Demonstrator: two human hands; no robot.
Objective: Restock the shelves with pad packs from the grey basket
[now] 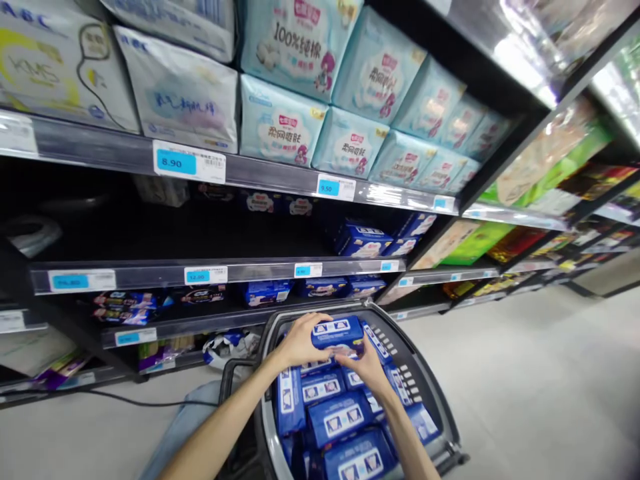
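Both my hands are on one blue pack of sanitary pads (340, 331) at the far end of a grey shopping basket (430, 380). My left hand (306, 339) wraps the pack's left end, fingers over its top. From the near right side, my right hand (367, 365) grips it with the thumb toward the front. Beneath and around it the basket is filled with several more blue packs (341, 419), some flat, some on edge. Parts of the packs under my right forearm are hidden.
Ahead stands a dark shelf (165, 230) with several blue packs (364, 239) at its right. Light-blue packs (283, 123) and white packs (185, 90) line the shelf above. A black cable (150, 402) crosses the floor at left. Tiled floor (520, 373) lies right of the basket.
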